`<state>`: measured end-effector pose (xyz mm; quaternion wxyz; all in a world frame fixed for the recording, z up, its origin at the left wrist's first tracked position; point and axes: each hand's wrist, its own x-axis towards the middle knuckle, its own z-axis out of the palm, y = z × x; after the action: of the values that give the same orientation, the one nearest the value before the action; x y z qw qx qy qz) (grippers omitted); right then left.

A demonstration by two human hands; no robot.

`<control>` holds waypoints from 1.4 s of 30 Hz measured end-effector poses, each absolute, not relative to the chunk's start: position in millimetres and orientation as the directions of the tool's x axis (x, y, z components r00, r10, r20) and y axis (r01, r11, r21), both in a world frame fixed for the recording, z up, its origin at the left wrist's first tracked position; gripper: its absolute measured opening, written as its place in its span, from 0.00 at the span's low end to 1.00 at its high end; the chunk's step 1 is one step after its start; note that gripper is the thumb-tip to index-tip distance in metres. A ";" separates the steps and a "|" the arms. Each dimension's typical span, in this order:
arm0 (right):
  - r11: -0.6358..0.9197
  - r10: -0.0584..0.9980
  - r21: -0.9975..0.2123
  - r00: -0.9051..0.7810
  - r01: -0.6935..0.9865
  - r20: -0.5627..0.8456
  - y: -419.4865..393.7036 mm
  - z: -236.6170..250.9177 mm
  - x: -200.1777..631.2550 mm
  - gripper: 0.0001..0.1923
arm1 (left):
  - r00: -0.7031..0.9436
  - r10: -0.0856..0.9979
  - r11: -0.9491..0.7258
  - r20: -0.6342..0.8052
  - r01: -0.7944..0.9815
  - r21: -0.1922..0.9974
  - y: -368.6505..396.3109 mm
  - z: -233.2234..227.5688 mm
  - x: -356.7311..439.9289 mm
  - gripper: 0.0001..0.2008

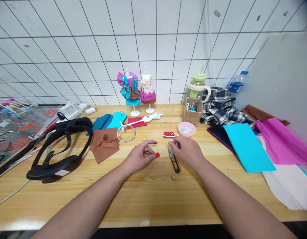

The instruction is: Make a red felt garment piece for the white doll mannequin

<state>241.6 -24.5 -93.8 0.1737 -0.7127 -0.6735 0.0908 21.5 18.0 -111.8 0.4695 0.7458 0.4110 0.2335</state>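
My left hand (142, 155) pinches a small red paper piece (157, 155) between thumb and fingertips, just above the table. To its right, my right hand (188, 149) has its fingers drawn together; whatever they hold is too small to make out. Black-handled thread snips (174, 161) lie below the right fingertips, with their blades toward the hand. Beyond that hand is a red paper strip (168, 135) with a thin white stick across it. A pink bowl (186, 129) of small pale pieces stands just behind the right hand.
Two small dressed mannequins (135, 112) stand by the tiled wall. A white glue gun (151, 118) lies on red paper. Brown paper (101, 151) and a black headset strap (68, 162) are left; a cardboard box (192, 116), lidded cup (198, 87) and blue paper (250, 146) are right.
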 end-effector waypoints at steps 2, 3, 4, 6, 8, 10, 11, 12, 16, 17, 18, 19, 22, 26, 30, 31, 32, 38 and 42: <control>-0.126 0.992 -0.232 0.123 0.965 -0.028 -29.3 -92.2 239.2 0.26 | 0.563 0.826 -0.234 -0.027 0.387 0.892 17.5 -114.2 21.1 0.25; -0.166 0.983 -0.157 0.151 0.974 -0.101 -32.2 -92.4 236.0 0.30 | 0.567 0.823 -0.242 -0.022 0.387 0.890 17.3 -115.3 20.8 0.26; -0.185 0.973 -0.103 0.167 0.977 -0.162 -35.1 -93.2 232.4 0.32 | 0.571 0.821 -0.249 -0.020 0.390 0.887 17.0 -116.2 20.6 0.25; -0.148 0.972 -0.074 0.131 0.986 -0.197 -38.9 -96.2 226.2 0.29 | 0.573 0.819 -0.253 -0.026 0.401 0.880 16.5 -116.7 20.0 0.24; -0.100 0.979 -0.114 0.077 0.988 -0.188 -38.3 -100.2 225.5 0.21 | 0.569 0.822 -0.242 -0.038 0.409 0.880 16.1 -115.6 19.6 0.23; -0.061 0.983 -0.195 0.025 0.979 -0.182 -34.0 -103.7 230.6 0.14 | 0.565 0.824 -0.219 -0.051 0.401 0.889 16.0 -113.5 19.1 0.25; -0.048 0.983 -0.246 0.003 0.968 -0.181 -31.2 -104.8 234.3 0.11 | 0.565 0.823 -0.204 -0.059 0.391 0.897 16.1 -112.5 18.7 0.26; -0.035 0.987 -0.312 -0.016 0.949 -0.157 -28.6 -105.3 237.8 0.08 | 0.567 0.820 -0.185 -0.070 0.380 0.906 16.4 -111.8 18.2 0.27; 0.062 0.990 -0.649 -0.128 0.758 -0.055 -26.2 -102.7 241.0 0.05 | 0.581 0.807 -0.124 -0.104 0.339 0.933 17.8 -112.3 15.9 0.34; 0.081 0.985 -0.688 -0.164 0.721 -0.056 -27.5 -101.9 238.8 0.06 | 0.587 0.803 -0.119 -0.104 0.330 0.936 17.8 -112.9 15.7 0.35; 0.091 0.980 -0.702 -0.189 0.707 -0.063 -29.1 -101.4 236.0 0.09 | 0.594 0.798 -0.119 -0.103 0.323 0.939 17.5 -113.2 15.7 0.35; 0.089 0.979 -0.697 -0.192 0.712 -0.071 -30.5 -101.4 233.0 0.13 | 0.602 0.792 -0.123 -0.101 0.319 0.940 16.9 -113.4 15.8 0.35; 0.072 0.986 -0.666 -0.155 0.742 -0.067 -32.4 -104.2 225.8 0.25 | 0.625 0.775 -0.149 -0.093 0.324 0.934 14.2 -111.9 16.8 0.36; 0.062 0.988 -0.649 -0.137 0.758 -0.066 -30.5 -109.4 222.5 0.25 | 0.650 0.755 -0.186 -0.091 0.345 0.920 11.5 -108.4 17.0 0.36; 0.071 0.987 -0.648 -0.146 0.759 -0.063 -30.5 -111.3 221.0 0.25 | 0.671 0.735 -0.195 -0.098 0.348 0.917 10.5 -107.2 16.4 0.36; 0.074 0.987 -0.649 -0.148 0.757 -0.061 -30.9 -111.4 220.6 0.25 | 0.674 0.731 -0.197 -0.101 0.352 0.915 10.3 -107.2 16.4 0.36; 0.076 0.987 -0.651 -0.149 0.755 -0.057 -31.2 -111.3 220.1 0.25 | 0.678 0.728 -0.200 -0.105 0.357 0.913 10.1 -107.4 16.4 0.36; 0.072 0.986 -0.659 -0.154 0.748 -0.067 -31.7 -109.4 219.3 0.26 | 0.697 0.704 -0.193 -0.138 0.375 0.907 9.2 -108.7 17.4 0.36; 0.070 0.984 -0.644 -0.158 0.762 -0.080 -31.0 -108.0 220.4 0.24 | 0.700 0.698 -0.189 -0.152 0.385 0.903 9.7 -109.6 17.8 0.36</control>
<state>220.4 -31.0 -108.0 0.1941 -0.6190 -0.7052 0.2861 17.8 9.7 -109.6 0.5266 0.7566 0.3579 0.1489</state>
